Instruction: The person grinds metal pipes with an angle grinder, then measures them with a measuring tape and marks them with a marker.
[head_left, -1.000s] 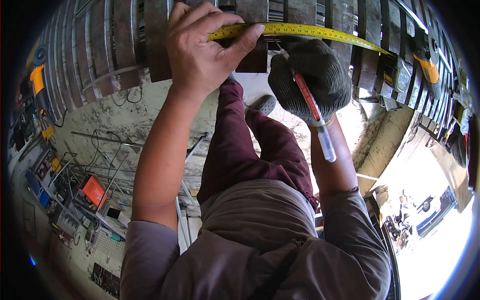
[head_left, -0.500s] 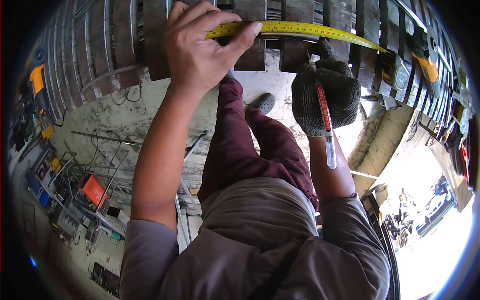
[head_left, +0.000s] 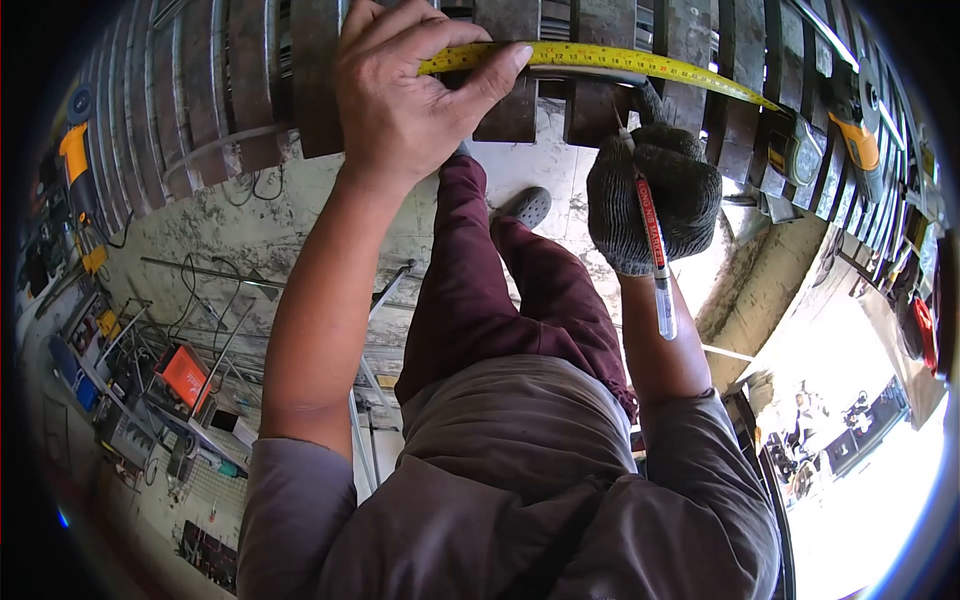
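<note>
My bare left hand (head_left: 415, 85) pinches the yellow tape blade (head_left: 650, 66) between thumb and fingers near its left end. The blade stretches rightward over the slatted metal bench to the tape measure case (head_left: 797, 150), which rests on the slats. Just below the blade runs a thin metal rod (head_left: 590, 74), partly hidden by my left hand. My right hand (head_left: 655, 195), in a dark knitted glove, is closed around a marker (head_left: 650, 220) with a red "Long Nib Marker" label. The marker's thin tip points up toward the rod, and a gloved finger reaches up to the rod's right end.
A yellow-and-black angle grinder (head_left: 857, 140) lies on the bench at the right, beside the tape case. Another yellow power tool (head_left: 73, 155) is at the far left. An orange box (head_left: 184, 375) and assorted tools sit lower left. Metal bars (head_left: 210, 270) cross the floor below the bench.
The view has shifted very slightly. Both hands keep their holds on the tape blade and the marker, and the blade stays stretched out.
</note>
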